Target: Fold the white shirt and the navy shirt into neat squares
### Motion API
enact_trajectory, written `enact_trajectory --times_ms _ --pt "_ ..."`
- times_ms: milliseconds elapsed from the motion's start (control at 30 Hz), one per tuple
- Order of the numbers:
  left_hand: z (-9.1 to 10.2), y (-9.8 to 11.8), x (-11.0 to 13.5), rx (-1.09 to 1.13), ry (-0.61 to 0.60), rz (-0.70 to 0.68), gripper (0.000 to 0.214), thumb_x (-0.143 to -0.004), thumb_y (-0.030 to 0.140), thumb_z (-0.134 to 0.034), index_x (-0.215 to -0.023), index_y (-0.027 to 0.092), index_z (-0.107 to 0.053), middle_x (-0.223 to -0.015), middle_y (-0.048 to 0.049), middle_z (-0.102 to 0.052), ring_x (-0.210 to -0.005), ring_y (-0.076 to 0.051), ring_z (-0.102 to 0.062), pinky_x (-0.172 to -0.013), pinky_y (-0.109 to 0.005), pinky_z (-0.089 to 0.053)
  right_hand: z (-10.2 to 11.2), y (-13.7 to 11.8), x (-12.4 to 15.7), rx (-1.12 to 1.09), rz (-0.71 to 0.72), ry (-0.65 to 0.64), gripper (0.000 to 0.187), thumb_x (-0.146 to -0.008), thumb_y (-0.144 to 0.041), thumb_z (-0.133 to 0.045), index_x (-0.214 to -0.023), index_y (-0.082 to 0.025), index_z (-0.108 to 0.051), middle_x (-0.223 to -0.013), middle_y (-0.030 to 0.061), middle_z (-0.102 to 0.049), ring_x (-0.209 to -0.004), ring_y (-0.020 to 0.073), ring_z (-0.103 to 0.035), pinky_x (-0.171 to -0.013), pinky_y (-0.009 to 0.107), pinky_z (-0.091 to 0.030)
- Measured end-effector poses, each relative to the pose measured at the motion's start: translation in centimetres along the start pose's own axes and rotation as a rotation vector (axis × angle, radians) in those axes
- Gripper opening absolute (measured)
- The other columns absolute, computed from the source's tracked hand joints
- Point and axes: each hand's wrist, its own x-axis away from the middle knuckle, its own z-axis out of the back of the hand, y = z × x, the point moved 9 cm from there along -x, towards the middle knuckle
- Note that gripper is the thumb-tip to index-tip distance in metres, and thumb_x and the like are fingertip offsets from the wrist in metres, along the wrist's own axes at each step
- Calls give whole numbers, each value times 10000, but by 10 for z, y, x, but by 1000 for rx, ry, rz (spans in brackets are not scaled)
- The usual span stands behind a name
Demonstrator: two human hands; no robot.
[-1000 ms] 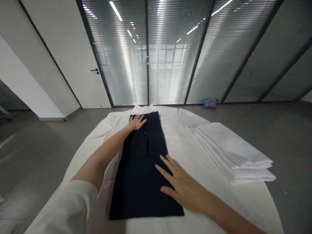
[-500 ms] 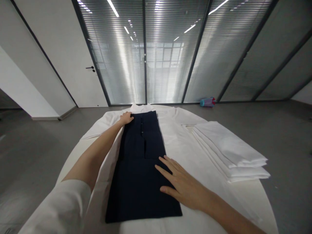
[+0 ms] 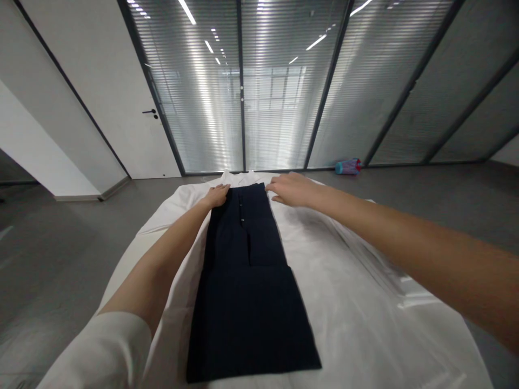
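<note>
A long, dark navy folded garment [image 3: 248, 319] lies flat in front of me, with small buttons and a slit down its upper middle. It rests on a spread white shirt [image 3: 324, 281] whose collar points away from me. My left hand [image 3: 218, 195] is closed at the navy garment's far left corner, its fingertips partly hidden. At the far right corner, my right hand [image 3: 290, 189] has its fingers bent down on the garment's edge, with the thumb tucked below them.
A white round-edged table [image 3: 125, 265] carries the clothes. Folded white cloth [image 3: 417, 292] lies on the right, mostly behind my right forearm. On the floor by the glass partition [image 3: 271, 129] is a blue and red object [image 3: 347, 166]. A door [image 3: 133, 146] stands at left.
My right hand has moved from the navy garment's near right side to its far right corner, and its spread fingers have bent. The garment and my left hand have shifted slightly right.
</note>
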Motion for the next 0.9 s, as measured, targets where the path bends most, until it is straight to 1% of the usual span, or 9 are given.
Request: enact_trajectory --times_ms 133,267,367,467,533,633,733,800,900 --pt "-4 7 -5 -21 -8 -45 710 -875 52 -398 -1575 109 -291 -1607 -181 -378 -1494 -286 -339 -1173 -460 -327 -32 34 -62 -48 -81 -77 356 -973 -203 -589 -1314 -114 -639 -1252 184 -678 -1147 328 -650 -889 401 -493" --pt "-5 10 -7 -36 9 -56 719 -868 76 -427 -1573 96 -289 -1560 -206 -436 -1459 -314 -387 -1154 -489 -339 -74 43 -104 -133 -173 -100 449 -969 -193 -537 -1417 -154 -549 -1413 186 -588 -1268 319 -585 -994 398 -479" --pt "-1 10 -6 -44 45 -54 695 -875 102 -434 -1560 86 -317 -1516 -210 -478 -1393 -328 -463 -1141 -483 -347 -105 41 -121 -159 -211 -143 577 -944 -164 -526 -1513 -156 -431 -1545 201 -453 -1375 343 -488 -1061 445 -449" --pt "5 10 -3 -55 101 -38 680 -876 119 -446 -1549 115 -346 -1494 -196 -487 -1347 -335 -493 -1124 -477 -354 -126 43 -129 -177 -239 -172 721 -920 -157 -545 -1592 -153 -283 -1640 198 -290 -1488 364 -323 -1150 508 -360" --pt "10 9 -1 -64 142 -20 690 -865 128 -474 -1545 139 -354 -1480 -191 -485 -1334 -342 -489 -1105 -477 -364 -136 47 -132 -217 -273 -185 789 -908 -192 -578 -1613 -179 -224 -1652 185 -271 -1508 376 -276 -1184 557 -292" --pt "15 10 1 -73 200 3 711 -841 132 -522 -1534 153 -363 -1456 -192 -482 -1326 -351 -471 -1083 -484 -373 -145 52 -138 -262 -305 -181 849 -892 -269 -630 -1618 -192 -196 -1589 202 -387 -1455 394 -364 -1170 598 -280" --pt "20 13 4 -81 245 10 688 -832 117 -540 -1504 166 -405 -1434 -187 -489 -1317 -348 -461 -1075 -492 -368 -142 55 -142 -232 -317 -124 898 -842 -294 -713 -1596 -145 -247 -1533 239 -429 -1397 402 -420 -1137 540 -329" --pt "23 14 6 -88 266 7 642 -835 105 -539 -1467 167 -452 -1420 -189 -492 -1312 -347 -459 -1065 -493 -369 -135 56 -140 -174 -319 -53 799 -818 -291 -754 -1517 -126 -404 -1497 237 -446 -1373 400 -419 -1102 495 -357" --pt "28 14 13 -104 282 -5 522 -849 86 -511 -1365 156 -550 -1376 -202 -515 -1267 -349 -492 -1021 -496 -390 -118 55 -131 -73 -302 52 486 -848 -276 -742 -1294 -127 -619 -1410 216 -506 -1322 376 -437 -1048 466 -371"
